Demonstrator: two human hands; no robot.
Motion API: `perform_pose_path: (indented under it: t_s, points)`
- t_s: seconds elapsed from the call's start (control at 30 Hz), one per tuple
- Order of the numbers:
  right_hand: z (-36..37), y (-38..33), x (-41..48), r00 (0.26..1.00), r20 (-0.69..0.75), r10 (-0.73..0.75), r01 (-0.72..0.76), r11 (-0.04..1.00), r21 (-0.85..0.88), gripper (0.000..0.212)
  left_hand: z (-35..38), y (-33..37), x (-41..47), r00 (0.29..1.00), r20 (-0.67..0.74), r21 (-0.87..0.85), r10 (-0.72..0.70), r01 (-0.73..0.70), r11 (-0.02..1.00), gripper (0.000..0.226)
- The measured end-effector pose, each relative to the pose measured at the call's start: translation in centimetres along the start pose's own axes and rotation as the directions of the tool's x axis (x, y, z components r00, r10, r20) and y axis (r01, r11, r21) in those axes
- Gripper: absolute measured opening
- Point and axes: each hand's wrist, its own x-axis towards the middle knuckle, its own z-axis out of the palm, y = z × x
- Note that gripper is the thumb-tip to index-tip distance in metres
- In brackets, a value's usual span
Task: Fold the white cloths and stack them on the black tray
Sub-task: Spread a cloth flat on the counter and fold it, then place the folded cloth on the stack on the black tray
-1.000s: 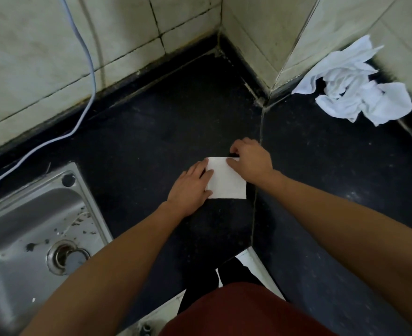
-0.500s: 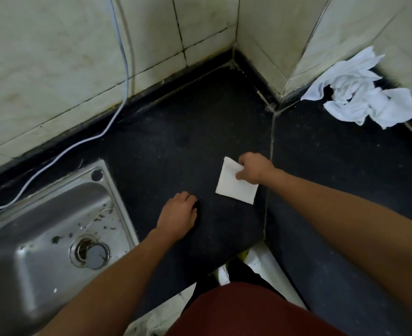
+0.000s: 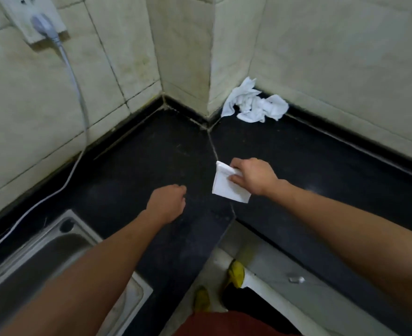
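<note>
**Cloth held beside the seam, corner station**

Landmark: seam (image 3: 213, 146) crossing the black surface (image 3: 151, 154) from the tiled pillar (image 3: 195, 57) to the front edge.

- Folded cloth (image 3: 226, 187): small white rectangle, just right of the seam's near half. I cannot tell whether it touches the surface.
- Right hand (image 3: 253, 175): grips the folded cloth, thumb on top, fingers curled over its far edge.
- Left hand (image 3: 168, 202): left of the seam, fingers loosely curled, holding nothing.
- Open room: bare black surface left of the seam up to the wall, and right of it along the back kerb. The front edge steps inward where the seam ends.
- Crumpled cloths (image 3: 253, 105): beyond the seam's far end, to its right, against the wall.
- Steel sink (image 3: 54, 248): well left of the seam, at the front.
- White cable (image 3: 79, 117): drops from a wall socket (image 3: 42, 23) far left and trails along the back of the surface.
- Walls: pale tile, stained grout.
</note>
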Motion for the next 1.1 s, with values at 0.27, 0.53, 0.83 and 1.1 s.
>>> perform_pose_path:
  t_s: [0.27, 0.53, 0.83, 1.1]
  points:
    - [-6.2, 8.3, -13.7, 0.95, -0.194, 0.245, -0.269, 0.957, -0.11, 0.023, -7.5, 12.7, 4.3, 0.918, -0.107, 0.188, 0.382, -0.359, 0.914, 0.019]
    - [-7.7, 17.3, -33.2, 0.789, -0.345, 0.508, -0.577, 0.806, -0.131, 0.022, -9.4, 34.0, 4.2, 0.715, -0.058, 0.353, 0.696, -0.638, 0.685, 0.021]
    - [-5.3, 25.4, -63.8, 0.489, -0.369, 0.79, -0.859, 0.509, -0.049, 0.022, -3.4, 65.1, -6.6, 0.409, 0.014, 0.349, 0.912, -0.857, 0.379, 0.02]
    - [-1.9, 29.4, -83.6, 0.19, -0.343, 0.92, -0.971, 0.227, 0.071, 0.021, 0.9, 85.8, -15.9, 0.099, 0.087, 0.335, 0.991, -0.94, 0.065, 0.02]
